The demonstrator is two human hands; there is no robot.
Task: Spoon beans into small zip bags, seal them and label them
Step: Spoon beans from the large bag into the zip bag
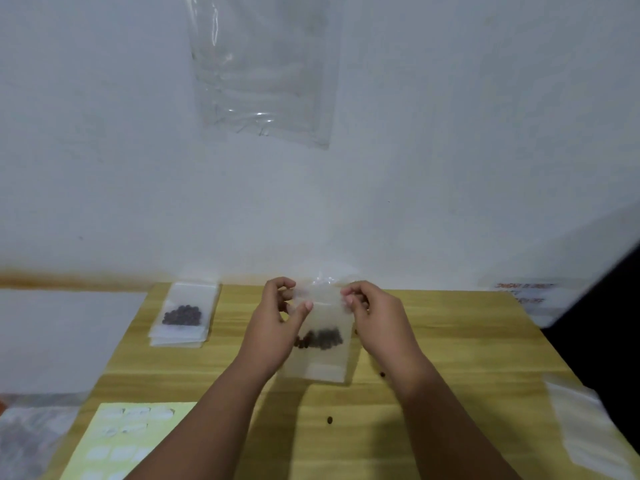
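Though the label sheet [121,441] lies nearest, at the lower left of the frame, it plays no part yet — the step in hand is the sealing. Just beyond it, two loose beans [329,419] lie on the bare wood of the table [450,341], and a pile of what seem to be empty bags [585,427] sits at the lower right edge.

At the centre both hands hold the small zip bag [323,362] upright above the table. The left hand [277,327] pinches its upper left corner between thumb and curled fingers, and the right hand [374,317] pinches the upper right corner likewise. The beans [320,339] sit in a dark clump about halfway down inside it, partly behind the left hand. Whether the zip strip is already pressed closed is too blurred to tell.

I judge the next move calls for running thumb and finger along the strip from one corner to the other, then a label from the sheet.

Farther back, at the left centre, a stack of filled bags [183,313] lies flat on the table's far corner — and a large clear plastic bag [263,71] hangs on the wall at the top.
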